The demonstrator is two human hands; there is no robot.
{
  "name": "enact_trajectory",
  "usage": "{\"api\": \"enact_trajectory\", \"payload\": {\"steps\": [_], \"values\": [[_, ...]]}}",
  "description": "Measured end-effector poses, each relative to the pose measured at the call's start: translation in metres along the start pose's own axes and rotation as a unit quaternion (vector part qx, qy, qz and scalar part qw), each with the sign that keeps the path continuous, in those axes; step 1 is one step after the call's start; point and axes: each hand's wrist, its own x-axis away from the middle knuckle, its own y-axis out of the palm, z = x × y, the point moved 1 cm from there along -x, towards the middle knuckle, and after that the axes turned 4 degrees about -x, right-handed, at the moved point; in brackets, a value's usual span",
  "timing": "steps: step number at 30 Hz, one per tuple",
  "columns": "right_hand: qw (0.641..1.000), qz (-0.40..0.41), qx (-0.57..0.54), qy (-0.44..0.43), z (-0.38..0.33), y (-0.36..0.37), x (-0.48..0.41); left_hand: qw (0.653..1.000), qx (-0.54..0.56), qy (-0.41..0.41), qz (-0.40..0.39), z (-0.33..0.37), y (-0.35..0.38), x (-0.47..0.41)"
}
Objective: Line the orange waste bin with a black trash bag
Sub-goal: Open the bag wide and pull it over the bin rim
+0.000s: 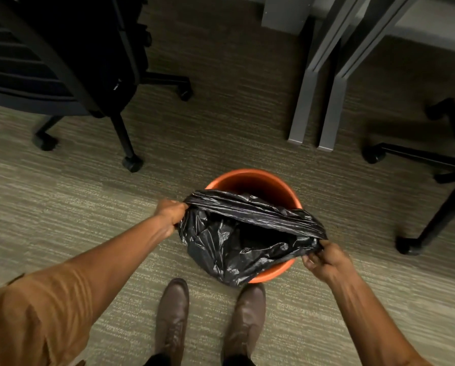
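The round orange waste bin stands on the carpet just beyond my feet. A black trash bag is stretched open over its mouth, hanging down inside and over the near-left rim. The far rim of the bin is bare. My left hand grips the bag's edge at the bin's left side. My right hand pinches the bag's edge at the near-right rim. The bag's opening is pulled taut between both hands.
A black office chair on castors stands at the upper left. Grey desk legs rise behind the bin, and another chair base is at the right. My brown shoes stand just in front of the bin.
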Motion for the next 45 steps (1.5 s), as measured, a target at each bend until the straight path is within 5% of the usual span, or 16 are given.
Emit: {"api": "enact_trajectory", "payload": {"steps": [5, 9, 26, 30, 41, 45], "values": [[0.997, -0.011, -0.076, -0.011, 0.029, -0.004, 0.003, 0.998, 0.049, -0.018, -0.017, -0.01, 0.006, 0.005], [0.99, 0.096, -0.056, -0.082, 0.059, -0.022, -0.005, 0.998, 0.056, -0.016, 0.005, -0.015, 0.012, 0.004], [0.91, 0.207, 0.273, -0.232, 0.083, -0.059, -0.077, 0.991, -0.101, 0.052, 0.065, -0.054, 0.031, -0.028], [0.917, 0.174, 0.271, -0.235, 0.067, -0.042, -0.088, 0.993, -0.067, 0.07, 0.064, -0.039, 0.034, -0.033], [0.978, 0.034, 0.025, -0.207, 0.008, -0.004, -0.044, 0.996, 0.059, 0.068, 0.021, 0.011, 0.015, -0.023], [0.984, 0.008, 0.022, -0.176, -0.005, -0.001, -0.035, 0.991, 0.015, 0.125, 0.037, 0.031, 0.014, -0.015]]}}
